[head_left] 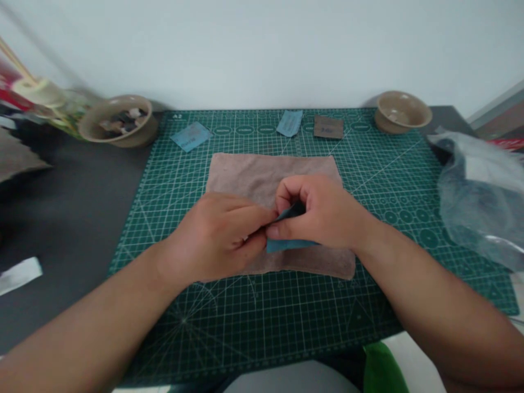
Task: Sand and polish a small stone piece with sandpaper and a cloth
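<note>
My right hand [323, 210] is closed on a folded piece of blue-backed sandpaper [289, 245], its dark face showing between thumb and fingers. My left hand [221, 234] meets it fingertip to fingertip, thumb and forefinger pinched together. Whatever the left fingers grip at that spot is small and hidden. Both hands are over a pinkish-brown cloth [241, 170], spread on a green cutting mat [172, 191].
Along the mat's back lie two blue sheets [191, 136] [290, 123] and a brown square [328, 127]. A bowl of small dark and pale pieces [118, 136] stands back left, another bowl [395, 123] back right. A clear plastic bag [478, 191] lies at the right.
</note>
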Available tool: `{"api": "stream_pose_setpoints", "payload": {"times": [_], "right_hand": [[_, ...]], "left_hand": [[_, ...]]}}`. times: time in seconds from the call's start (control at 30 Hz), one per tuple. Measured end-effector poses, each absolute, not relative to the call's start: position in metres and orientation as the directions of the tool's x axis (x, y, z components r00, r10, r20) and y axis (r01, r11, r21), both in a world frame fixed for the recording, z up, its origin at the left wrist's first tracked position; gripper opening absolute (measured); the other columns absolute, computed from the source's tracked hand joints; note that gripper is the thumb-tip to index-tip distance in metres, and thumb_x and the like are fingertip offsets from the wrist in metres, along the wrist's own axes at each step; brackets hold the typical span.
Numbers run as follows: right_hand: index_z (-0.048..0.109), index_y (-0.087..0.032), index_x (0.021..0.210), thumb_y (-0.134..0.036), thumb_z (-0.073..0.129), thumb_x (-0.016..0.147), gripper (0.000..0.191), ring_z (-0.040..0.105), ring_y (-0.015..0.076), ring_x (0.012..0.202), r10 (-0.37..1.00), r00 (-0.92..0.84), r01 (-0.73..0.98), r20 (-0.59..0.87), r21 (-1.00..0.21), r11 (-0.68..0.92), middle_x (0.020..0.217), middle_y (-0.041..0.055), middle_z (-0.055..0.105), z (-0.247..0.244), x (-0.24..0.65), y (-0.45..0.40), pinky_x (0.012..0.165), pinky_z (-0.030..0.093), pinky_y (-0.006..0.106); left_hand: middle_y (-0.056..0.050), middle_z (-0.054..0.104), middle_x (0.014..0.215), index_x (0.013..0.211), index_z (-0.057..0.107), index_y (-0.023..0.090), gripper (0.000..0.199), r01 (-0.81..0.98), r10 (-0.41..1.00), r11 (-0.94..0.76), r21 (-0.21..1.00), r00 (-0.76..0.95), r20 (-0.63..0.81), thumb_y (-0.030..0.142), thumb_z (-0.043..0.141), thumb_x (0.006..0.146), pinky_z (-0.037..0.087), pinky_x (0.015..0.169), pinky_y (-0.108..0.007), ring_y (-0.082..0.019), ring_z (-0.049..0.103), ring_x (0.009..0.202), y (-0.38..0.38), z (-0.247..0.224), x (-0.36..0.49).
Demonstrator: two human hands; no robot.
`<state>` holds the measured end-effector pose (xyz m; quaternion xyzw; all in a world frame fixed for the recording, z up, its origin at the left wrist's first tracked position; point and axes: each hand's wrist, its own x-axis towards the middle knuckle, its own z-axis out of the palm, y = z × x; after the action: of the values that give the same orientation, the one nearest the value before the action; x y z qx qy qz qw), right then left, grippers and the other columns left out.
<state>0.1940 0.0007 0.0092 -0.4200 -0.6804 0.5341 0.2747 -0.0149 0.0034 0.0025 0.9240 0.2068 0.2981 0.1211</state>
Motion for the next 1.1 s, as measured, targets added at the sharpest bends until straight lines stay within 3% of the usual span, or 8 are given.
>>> {"api": "stream_pose_setpoints", "payload": {"times": [0.1,0.27,0.37,0.47,0.67,0.87,0.93,1.1], "right_hand": [[0.057,-0.021,0.066,-0.033,0.087,0.067,0.032,0.051,0.0140,0.064,0.899,-0.436,0.339,-0.036,-0.932,0.127,0.066,-0.0021,0.059,0.007,0.192,0.001,0.053,0.034,0.029],[0.057,-0.022,0.074,-0.033,0.087,0.067,0.032,0.056,0.0134,0.062,0.777,-0.607,0.004,-0.170,-0.978,-0.211,0.072,-0.0035,0.062,0.010,0.198,0.002,0.054,0.043,0.028],[0.058,-0.022,0.072,-0.027,0.086,0.067,0.028,0.054,0.0128,0.062,0.817,-0.568,0.140,-0.103,-0.990,-0.028,0.069,-0.0040,0.060,0.010,0.198,0.001,0.054,0.039,0.027],[0.059,-0.021,0.067,-0.024,0.085,0.067,0.026,0.053,0.0138,0.065,0.870,-0.491,0.346,-0.038,-0.925,0.155,0.067,-0.0030,0.060,0.009,0.195,0.001,0.056,0.037,0.029],[0.056,-0.022,0.073,-0.036,0.088,0.064,0.035,0.053,0.0132,0.060,0.782,-0.593,0.089,-0.191,-0.981,-0.172,0.068,-0.0038,0.060,0.012,0.199,0.002,0.052,0.041,0.027],[0.058,-0.020,0.067,-0.032,0.088,0.065,0.033,0.049,0.0124,0.063,0.849,-0.518,0.298,-0.101,-0.952,0.069,0.067,-0.0030,0.057,0.010,0.197,0.003,0.053,0.035,0.027],[0.059,-0.020,0.068,-0.032,0.088,0.066,0.032,0.049,0.0123,0.063,0.849,-0.518,0.290,-0.105,-0.955,0.059,0.067,-0.0031,0.057,0.010,0.197,0.003,0.053,0.035,0.027],[0.057,-0.021,0.073,-0.031,0.090,0.064,0.035,0.053,0.0117,0.059,0.761,-0.621,0.101,-0.191,-0.981,-0.163,0.068,-0.0040,0.059,0.012,0.201,0.003,0.050,0.041,0.024]], "left_hand": [[0.003,0.056,0.055,0.077,0.061,0.019,0.016,0.369,0.476,-0.877,0.308,0.759,0.444,0.012,0.054,0.089,0.036,0.046,-0.025,-0.011,0.053,0.048,0.005,0.000,-0.013],[0.005,0.065,0.062,0.095,0.068,0.021,0.007,0.222,0.581,-0.782,0.582,0.597,0.554,0.019,0.069,0.088,0.040,0.043,-0.017,-0.006,0.057,0.048,0.000,0.009,-0.016],[0.004,0.063,0.061,0.089,0.066,0.019,0.002,0.251,0.491,-0.854,0.455,0.677,0.548,0.017,0.065,0.090,0.041,0.046,-0.020,-0.008,0.056,0.050,0.002,0.005,-0.016],[0.003,0.057,0.057,0.075,0.058,0.018,0.016,0.325,0.432,-0.897,0.300,0.789,0.437,0.012,0.056,0.089,0.036,0.047,-0.025,-0.010,0.052,0.049,0.004,0.001,-0.015],[0.005,0.066,0.063,0.091,0.065,0.022,0.011,0.280,0.579,-0.790,0.546,0.634,0.512,0.013,0.065,0.086,0.042,0.047,-0.019,-0.008,0.059,0.050,-0.002,0.009,-0.016],[0.001,0.060,0.060,0.078,0.060,0.019,0.013,0.318,0.457,-0.880,0.354,0.770,0.446,0.010,0.055,0.087,0.037,0.048,-0.027,-0.012,0.055,0.051,0.001,0.001,-0.015],[0.002,0.057,0.057,0.077,0.058,0.020,0.015,0.337,0.483,-0.864,0.375,0.764,0.428,0.010,0.053,0.087,0.036,0.048,-0.028,-0.012,0.053,0.050,0.001,0.001,-0.014],[0.002,0.066,0.064,0.085,0.064,0.019,0.009,0.222,0.530,-0.814,0.536,0.661,0.531,0.011,0.066,0.085,0.044,0.048,-0.021,-0.009,0.060,0.052,-0.003,0.011,-0.013]]}}
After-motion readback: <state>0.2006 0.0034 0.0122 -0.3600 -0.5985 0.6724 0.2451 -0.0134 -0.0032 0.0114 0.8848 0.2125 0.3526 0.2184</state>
